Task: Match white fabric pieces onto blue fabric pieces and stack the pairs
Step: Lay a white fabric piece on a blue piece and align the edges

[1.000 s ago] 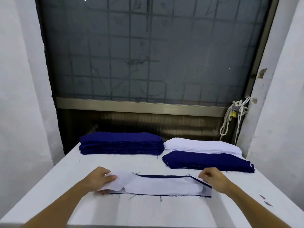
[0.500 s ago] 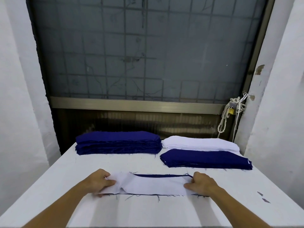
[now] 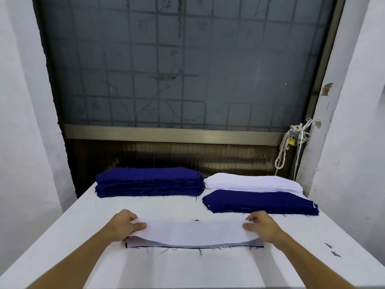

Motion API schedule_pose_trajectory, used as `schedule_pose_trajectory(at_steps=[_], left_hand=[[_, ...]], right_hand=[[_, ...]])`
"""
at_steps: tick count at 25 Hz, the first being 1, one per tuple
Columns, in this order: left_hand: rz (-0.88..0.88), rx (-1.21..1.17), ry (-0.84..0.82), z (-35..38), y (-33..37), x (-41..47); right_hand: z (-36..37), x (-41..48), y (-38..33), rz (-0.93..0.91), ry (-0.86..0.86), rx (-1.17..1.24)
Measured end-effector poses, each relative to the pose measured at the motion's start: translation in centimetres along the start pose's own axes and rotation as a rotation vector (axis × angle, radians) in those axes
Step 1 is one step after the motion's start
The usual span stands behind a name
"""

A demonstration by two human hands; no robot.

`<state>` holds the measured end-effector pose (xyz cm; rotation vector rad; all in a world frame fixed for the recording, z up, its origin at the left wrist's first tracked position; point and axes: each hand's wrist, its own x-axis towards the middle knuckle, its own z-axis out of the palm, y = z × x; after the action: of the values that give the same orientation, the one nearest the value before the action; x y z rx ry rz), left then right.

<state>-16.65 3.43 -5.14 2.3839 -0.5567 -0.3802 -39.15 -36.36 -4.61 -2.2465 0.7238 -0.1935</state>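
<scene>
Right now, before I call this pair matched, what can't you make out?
Head view:
- Blue piece: covered by the white piece; only a thin front edge shows, so alignment is unclear.
- Lower fingers of the left hand and right hand: hidden by fabric.
- Layer count in the tall blue stack: too fine.
- Dark scraps: too small to identify.

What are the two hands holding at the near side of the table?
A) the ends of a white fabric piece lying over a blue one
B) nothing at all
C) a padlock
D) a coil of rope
A: the left hand and the right hand each pinch one end of the white fabric piece, and the dark edge of a blue fabric piece shows just beneath it.
</scene>
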Motion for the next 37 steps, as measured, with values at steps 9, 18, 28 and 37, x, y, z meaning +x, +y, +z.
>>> schedule_pose_trajectory(at_steps=[9, 18, 28, 37], left_hand=[[-0.055, 0.096, 0.122, 2.4, -1.4, 0.3], [-0.032, 0.145, 0.287, 3.4, -2.5, -0.8], [-0.081, 0.092, 0.535, 5.8, -2.4, -2.0], [-0.186, -0.113, 0.544, -0.1, -1.6, 2.0]], right_hand=[[2.2, -1.3, 3.0, 0.055, 0.174, -0.123], [4.1, -2.5, 3.5, -0.074, 0.401, -0.281], [4.2, -2.8, 3.6, -0.11, 0.438, -0.26], [2.8, 0.9, 1.3, -0.108, 0.458, -0.336]])
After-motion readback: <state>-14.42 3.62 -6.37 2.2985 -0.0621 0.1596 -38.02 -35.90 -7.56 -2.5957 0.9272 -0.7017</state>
